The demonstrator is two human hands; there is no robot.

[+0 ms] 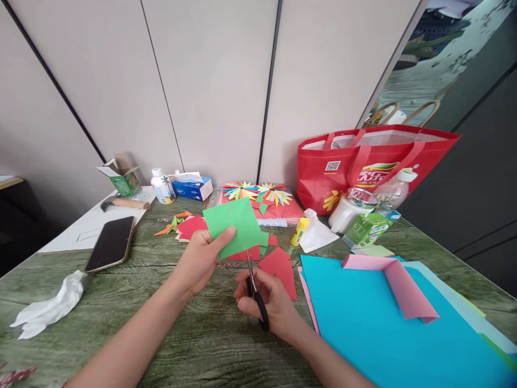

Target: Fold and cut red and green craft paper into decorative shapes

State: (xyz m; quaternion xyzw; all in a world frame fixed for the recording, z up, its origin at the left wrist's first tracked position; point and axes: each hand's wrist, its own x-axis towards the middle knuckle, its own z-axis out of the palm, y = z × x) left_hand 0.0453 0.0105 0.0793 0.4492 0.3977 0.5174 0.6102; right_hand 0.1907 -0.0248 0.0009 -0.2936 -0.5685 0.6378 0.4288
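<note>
My left hand (pixel 204 256) pinches a green sheet of paper (pixel 236 221) between thumb and fingers, holding it up above the table. A short slit or crease line shows near the sheet's upper edge. My right hand (pixel 266 302) is closed around the black handles of a pair of scissors (pixel 255 288). The scissor blades point up at the lower edge of the green paper; whether they touch it I cannot tell. Red paper pieces (pixel 283 269) lie just behind the scissors, and a yellow glue stick (pixel 299 231) stands to their right.
Blue paper (pixel 363 312) with a folded pink strip (pixel 407 291) covers the right side. A red bag (pixel 343 167), jars and a bottle stand behind. At left lie a phone (pixel 111 243), a hammer (pixel 125 203) and crumpled tissue (pixel 52 307). Paper stars (pixel 258 193) rest by the wall.
</note>
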